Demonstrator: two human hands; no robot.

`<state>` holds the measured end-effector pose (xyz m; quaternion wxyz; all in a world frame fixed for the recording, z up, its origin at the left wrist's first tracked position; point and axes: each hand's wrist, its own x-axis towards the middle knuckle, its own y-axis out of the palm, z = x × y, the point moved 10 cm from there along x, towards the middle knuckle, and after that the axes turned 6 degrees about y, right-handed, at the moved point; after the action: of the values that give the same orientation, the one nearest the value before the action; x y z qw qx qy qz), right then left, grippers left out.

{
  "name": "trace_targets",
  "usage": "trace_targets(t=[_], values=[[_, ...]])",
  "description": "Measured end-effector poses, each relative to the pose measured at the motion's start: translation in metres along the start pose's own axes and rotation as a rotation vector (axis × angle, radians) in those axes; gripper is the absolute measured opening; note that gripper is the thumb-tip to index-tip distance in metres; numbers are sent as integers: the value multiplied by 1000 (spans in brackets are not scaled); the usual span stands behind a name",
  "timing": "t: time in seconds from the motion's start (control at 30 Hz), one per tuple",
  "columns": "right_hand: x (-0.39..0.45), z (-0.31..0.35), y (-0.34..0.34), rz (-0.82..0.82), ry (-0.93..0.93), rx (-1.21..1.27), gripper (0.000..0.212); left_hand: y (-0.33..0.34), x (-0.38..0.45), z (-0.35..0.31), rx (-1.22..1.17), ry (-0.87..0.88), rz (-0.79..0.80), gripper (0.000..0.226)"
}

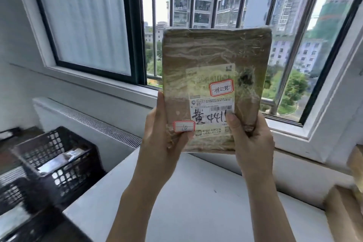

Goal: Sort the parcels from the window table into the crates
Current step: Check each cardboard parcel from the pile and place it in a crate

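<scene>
A flat brown tape-wrapped parcel is held upright, left hand and right hand pinching its lower corners; reading its label first should decide which black mesh crate suits.

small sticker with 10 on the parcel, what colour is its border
Red border around a white sticker, low on the brown parcel; the head view, the only one, shows it.
</scene>
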<state>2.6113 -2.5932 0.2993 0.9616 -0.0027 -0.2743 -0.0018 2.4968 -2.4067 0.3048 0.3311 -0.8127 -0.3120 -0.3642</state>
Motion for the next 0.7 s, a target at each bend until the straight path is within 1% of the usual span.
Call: trace_targets(t=[0.1,0.13,0.23,0.33,0.4,0.5,0.63,0.7], values=[[-15,8,56,117,5,53,22,-51,-10,21,82,-46,-65,96],[-21,12,76,158,8,72,21,-68,-14,29,107,-67,-84,95],[-44,25,134,270,16,143,26,-121,-25,51,149,-129,-137,96],[-73,40,193,378,17,238,32,-179,-37,70,229,-146,-171,95],[-94,52,230,454,17,282,30,-216,-45,78,276,-156,-203,95],[-121,67,278,506,8,315,27,-267,-58,87,328,-172,-247,92],[-152,81,332,574,18,360,39,-321,-72,105,381,-201,-272,93],[-164,86,356,622,18,367,34,-341,-80,114,410,-221,-296,93]])
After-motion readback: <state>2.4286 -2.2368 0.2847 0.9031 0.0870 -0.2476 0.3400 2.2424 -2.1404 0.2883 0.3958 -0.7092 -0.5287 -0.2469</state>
